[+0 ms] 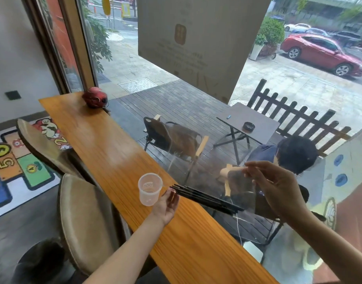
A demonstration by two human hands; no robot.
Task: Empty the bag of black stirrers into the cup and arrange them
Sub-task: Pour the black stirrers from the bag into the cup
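At lower centre the left hand (pixel 165 203) grips the cup (pixel 149 188) tilted over the counter (pixel 106 144), while the stirrers (pixel 206 198) slide from the bag (pixel 242 191) pinched by the right hand (pixel 278 189); emptying step: next, aim tips into the mouth.

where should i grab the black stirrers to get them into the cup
Pinch the black stirrers near their free tips, coming from the cup side. Those ends poke out bunched toward the left hand, while the far ends sit in the clear bag held by the right hand.
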